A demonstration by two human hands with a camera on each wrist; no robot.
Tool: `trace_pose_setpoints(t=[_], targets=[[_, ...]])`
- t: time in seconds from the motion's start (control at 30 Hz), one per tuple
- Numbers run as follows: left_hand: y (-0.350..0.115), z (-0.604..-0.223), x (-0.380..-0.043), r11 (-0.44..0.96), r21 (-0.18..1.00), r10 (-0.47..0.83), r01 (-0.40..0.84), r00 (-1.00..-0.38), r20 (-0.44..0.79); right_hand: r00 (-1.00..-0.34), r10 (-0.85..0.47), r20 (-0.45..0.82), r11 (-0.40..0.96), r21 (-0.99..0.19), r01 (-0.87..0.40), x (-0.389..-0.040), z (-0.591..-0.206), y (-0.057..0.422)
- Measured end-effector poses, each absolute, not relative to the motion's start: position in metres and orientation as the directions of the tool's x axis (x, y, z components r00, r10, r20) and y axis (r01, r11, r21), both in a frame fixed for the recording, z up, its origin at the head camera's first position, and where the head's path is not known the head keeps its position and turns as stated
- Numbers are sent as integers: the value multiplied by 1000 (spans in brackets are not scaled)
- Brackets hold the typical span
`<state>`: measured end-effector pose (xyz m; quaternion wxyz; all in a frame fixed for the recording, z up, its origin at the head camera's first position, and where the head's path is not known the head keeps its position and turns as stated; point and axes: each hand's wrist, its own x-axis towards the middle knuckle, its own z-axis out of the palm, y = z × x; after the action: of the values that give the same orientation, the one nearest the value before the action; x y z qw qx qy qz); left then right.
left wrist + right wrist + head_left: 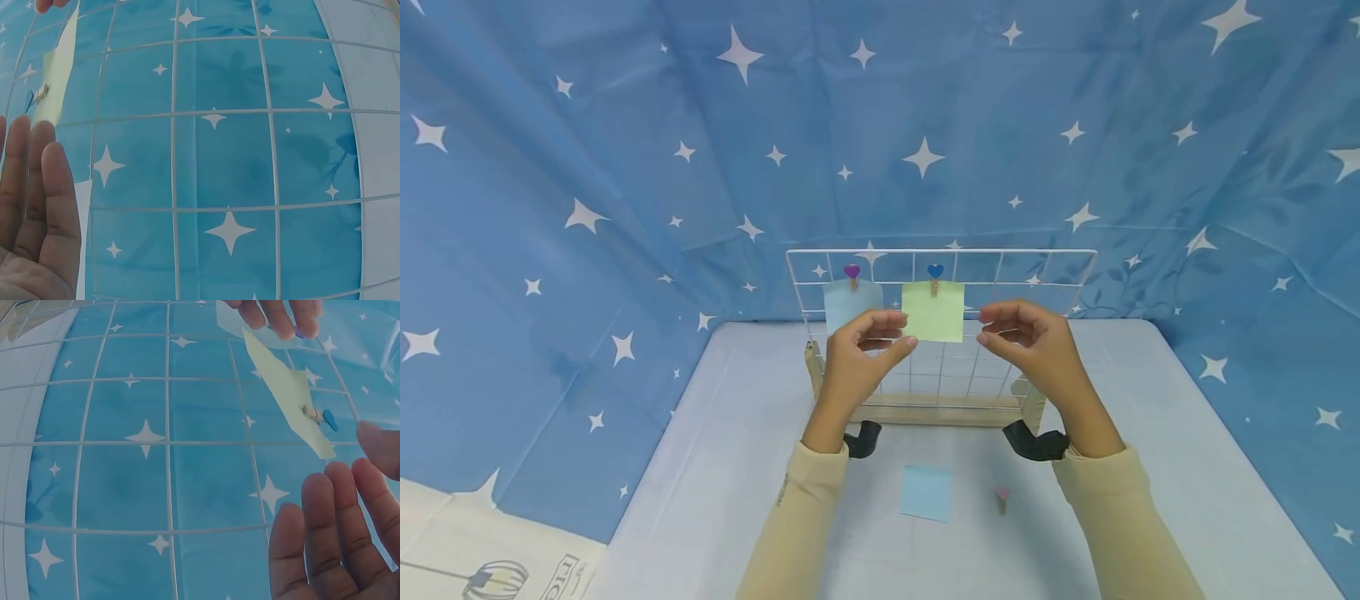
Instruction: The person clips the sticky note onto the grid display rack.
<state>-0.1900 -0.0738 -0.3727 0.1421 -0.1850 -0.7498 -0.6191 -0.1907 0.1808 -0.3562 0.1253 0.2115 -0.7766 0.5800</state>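
Note:
A yellow-green sticky note (934, 312) hangs on a white wire grid (1000, 283), held by a small wooden clip with a blue heart (936, 271). Left of it, a light blue sticky note (842, 302) hangs from a clip with a purple heart (852, 272), its lower part hidden behind my left hand (861, 354). That hand's fingertips overlap the green note's left edge in the head view; its fingers (56, 194) look fairly straight in the left wrist view. My right hand (1037, 346) is just right of the note, thumb and fingers apart, nothing between them.
Wooden feet and a bar (955, 414) support the grid on a white table (700, 500). In front lie another blue sticky note (927, 492) and a clip with a pink top (1002, 498). A blue star-patterned curtain (880, 108) hangs behind.

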Motion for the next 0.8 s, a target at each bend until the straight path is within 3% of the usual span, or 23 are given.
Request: trace_pose_setpoints(t=[0.8], targets=[[-85, -359, -164, 154, 897, 296, 414, -886, 358, -864, -340, 371, 259, -846, -466, -183, -377, 205]])
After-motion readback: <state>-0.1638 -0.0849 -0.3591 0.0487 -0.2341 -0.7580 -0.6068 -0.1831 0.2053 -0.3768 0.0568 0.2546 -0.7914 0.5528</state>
